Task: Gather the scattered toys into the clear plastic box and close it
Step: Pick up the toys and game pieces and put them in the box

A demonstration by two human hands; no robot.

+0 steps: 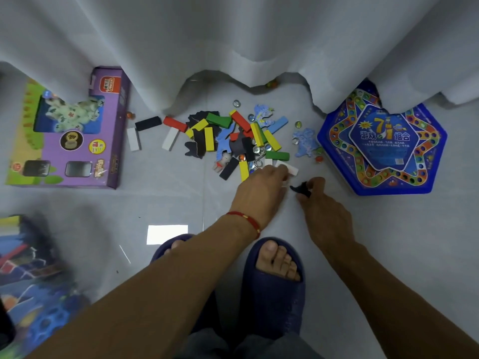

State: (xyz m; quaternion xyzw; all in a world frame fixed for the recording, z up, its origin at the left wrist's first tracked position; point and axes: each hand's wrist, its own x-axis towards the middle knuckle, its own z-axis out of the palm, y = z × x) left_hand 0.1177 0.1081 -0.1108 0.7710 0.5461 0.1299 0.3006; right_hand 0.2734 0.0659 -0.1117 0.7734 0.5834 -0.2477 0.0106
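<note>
My right hand (317, 200) pinches a small black toy piece (300, 190). My left hand (261, 187) closes its grip on a white block (287, 169). The toy pile (236, 136) at twelve o'clock still waits on the floor. I see no clear box.

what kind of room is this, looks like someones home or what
Most likely a room in a home, on the floor by a window or doorway. A pale curtain hangs down to a glossy tiled floor, boxed games like the blue hexagonal game box lie about, and the person wears indoor slippers.
</note>
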